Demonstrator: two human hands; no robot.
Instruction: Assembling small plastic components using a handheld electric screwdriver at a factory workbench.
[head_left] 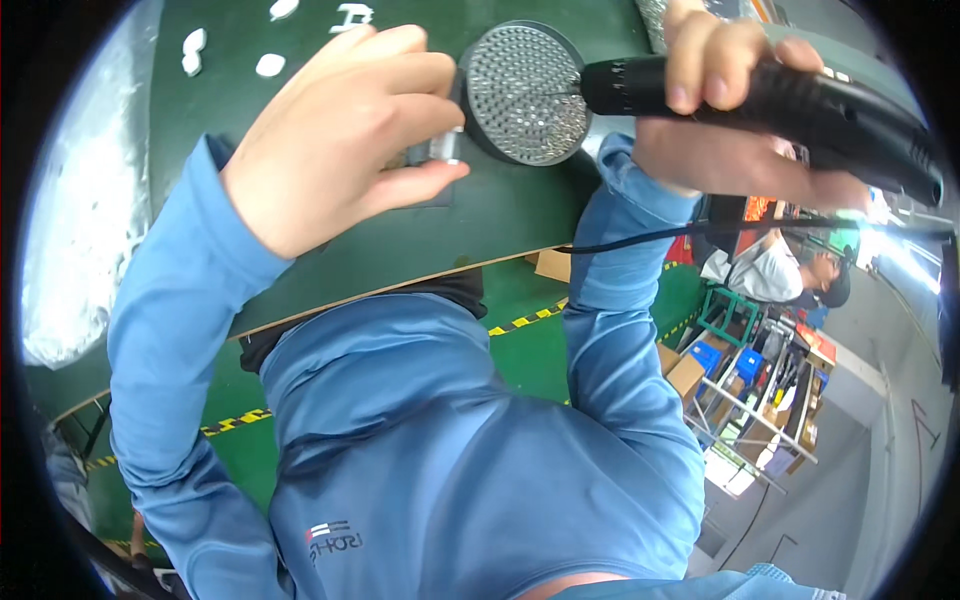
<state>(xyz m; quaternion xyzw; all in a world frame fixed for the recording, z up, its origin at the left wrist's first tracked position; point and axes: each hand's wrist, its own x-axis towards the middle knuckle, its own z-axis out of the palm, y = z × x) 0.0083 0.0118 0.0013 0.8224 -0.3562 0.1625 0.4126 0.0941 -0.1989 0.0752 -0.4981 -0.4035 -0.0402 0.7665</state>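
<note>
My right hand [720, 110] is wrapped round a black electric screwdriver [800, 115], held nearly level with its nose to the left. Its thin bit reaches over a round dark dish [470, 95] with a grid of small holes. Tiny shiny screws [562, 122] are gathered at the dish's right side. Left of the dish, my left hand [350, 130] pinches a small part with a clear or silvery end [445, 147] between thumb and fingers. Most of that part is hidden by the fingers, so its kind does not show.
Several small white pieces [270, 65] lie on the green table [330, 285] beyond my left hand. Clear plastic wrap [80, 230] covers the left side. A black cord [700, 234] runs past my right forearm. At right are a seated person [770, 268] and a loaded rack [760, 400].
</note>
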